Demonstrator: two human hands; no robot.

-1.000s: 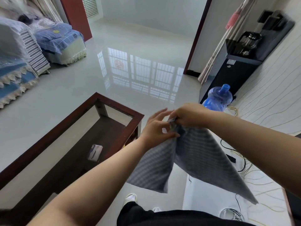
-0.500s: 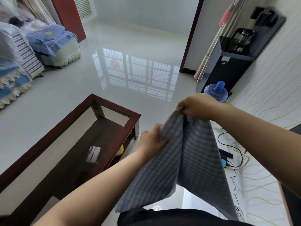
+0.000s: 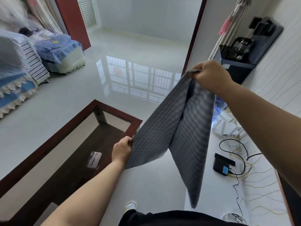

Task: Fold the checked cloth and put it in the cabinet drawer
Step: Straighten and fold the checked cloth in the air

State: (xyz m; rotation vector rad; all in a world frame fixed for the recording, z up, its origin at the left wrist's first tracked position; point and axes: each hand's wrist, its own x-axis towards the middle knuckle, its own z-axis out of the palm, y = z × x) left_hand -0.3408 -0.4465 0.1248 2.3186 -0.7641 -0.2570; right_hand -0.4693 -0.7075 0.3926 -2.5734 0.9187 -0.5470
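Cloth: checked cloth (image 3: 172,128) held in the air in front of the body, above the floor between the glass-topped coffee table (image 3: 114,110) and the white surface on the right, touching neither
Shape: doubled over, two layers hanging from the upper corner, one long tail dropping toward the dark trousers
Right hand: right hand (image 3: 210,75) raised high, fingers curled tight, pinching the gathered top corners (probably both layers together, so the fold stays matched)
Left hand: left hand (image 3: 122,150) lower and nearer, pinching the cloth's left edge, pulled outward, likely to draw the fabric taut and flatten the crease
Stage: judged early, first fold formed but loose; further folds needed before stowing
Drawer: cabinet drawer not visible, whereabouts cannot be told
Next: likely bringing the lower corner up to the upper one, keeping edges aligned
Risk: free tail sagging skew, spoiling the square fold
Nearby: black box (image 3: 223,163) with cables on the white surface; dark water dispenser (image 3: 236,62) by the wall
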